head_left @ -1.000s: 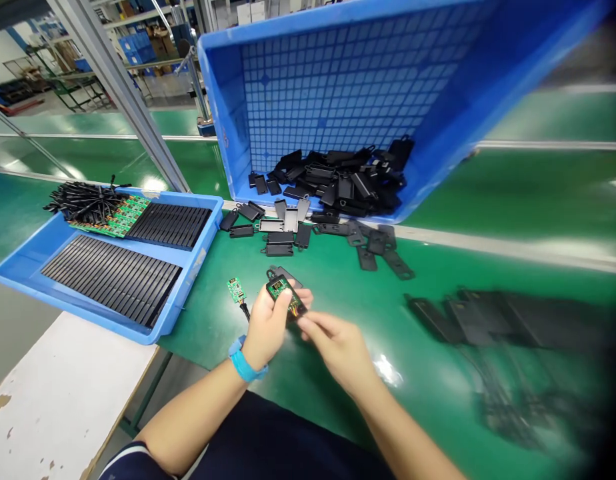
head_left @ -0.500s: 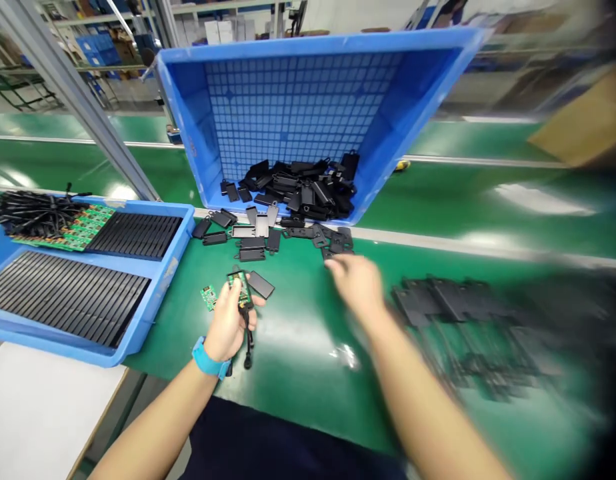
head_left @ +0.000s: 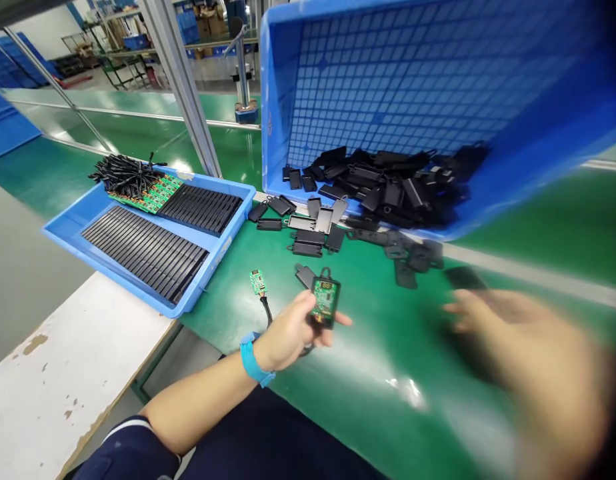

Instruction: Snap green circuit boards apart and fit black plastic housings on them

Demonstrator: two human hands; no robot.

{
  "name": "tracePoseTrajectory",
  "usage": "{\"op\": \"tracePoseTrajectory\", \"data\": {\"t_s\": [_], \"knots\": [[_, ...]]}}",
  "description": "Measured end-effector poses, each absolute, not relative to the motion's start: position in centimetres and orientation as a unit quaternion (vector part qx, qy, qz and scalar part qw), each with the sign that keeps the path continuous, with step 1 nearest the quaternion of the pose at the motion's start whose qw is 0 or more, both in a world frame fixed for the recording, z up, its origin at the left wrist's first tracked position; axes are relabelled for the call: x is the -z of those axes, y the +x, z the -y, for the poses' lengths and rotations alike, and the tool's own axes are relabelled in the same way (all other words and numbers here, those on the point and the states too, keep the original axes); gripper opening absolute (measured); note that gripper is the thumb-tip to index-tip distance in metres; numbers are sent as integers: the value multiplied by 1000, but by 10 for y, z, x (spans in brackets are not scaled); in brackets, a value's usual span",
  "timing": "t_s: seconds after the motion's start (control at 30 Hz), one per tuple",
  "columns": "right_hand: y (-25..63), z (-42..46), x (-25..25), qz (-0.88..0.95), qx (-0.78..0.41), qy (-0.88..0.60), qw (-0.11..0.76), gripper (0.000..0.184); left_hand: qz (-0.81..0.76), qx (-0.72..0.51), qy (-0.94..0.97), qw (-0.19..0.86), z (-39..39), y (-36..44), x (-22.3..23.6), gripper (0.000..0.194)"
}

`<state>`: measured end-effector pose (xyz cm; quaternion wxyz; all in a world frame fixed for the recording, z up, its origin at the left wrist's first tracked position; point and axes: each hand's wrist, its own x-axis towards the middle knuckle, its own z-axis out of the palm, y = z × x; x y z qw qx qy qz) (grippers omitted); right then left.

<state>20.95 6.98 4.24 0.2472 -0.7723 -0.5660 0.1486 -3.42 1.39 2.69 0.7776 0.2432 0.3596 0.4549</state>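
The cased circuit board is in your left hand, raised over the green table near the middle of the view. From the left, a blue tray carries rows of black strips, green boards and a bundle of black cables. Next, a loose circuit board lies on the table, its cable running toward your wrist. Your left grip is closed round the case: thumb at its left edge, fingers behind, some tips showing past the right side. A black case lies just beyond. Farther right, flat black pieces lie before the blue crate. Your right hand is blurred, a dark shape at its fingers; you cannot tell whether it is gripped.
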Motion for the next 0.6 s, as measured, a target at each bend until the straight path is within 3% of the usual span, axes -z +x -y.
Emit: {"op": "tracePoseTrajectory", "data": {"t_s": [0.1,0.27,0.37,0.47,0.6], "knots": [[192,-51,-60,575,-240,-732,275,25,-361,-449,239,782,-13,-34,-30,31],[174,-35,-63,710,-313,-528,345,28,-361,-441,249,783,-14,-33,-30,25],[163,-32,-58,723,-397,-497,272,24,-379,-428,290,768,-12,-33,-27,25],[151,-32,-53,727,-455,-476,196,18,-414,-390,370,734,-10,-32,-26,36],[140,-37,-52,712,-494,-461,192,28,-437,-337,463,693,-6,-30,-30,45]]}}
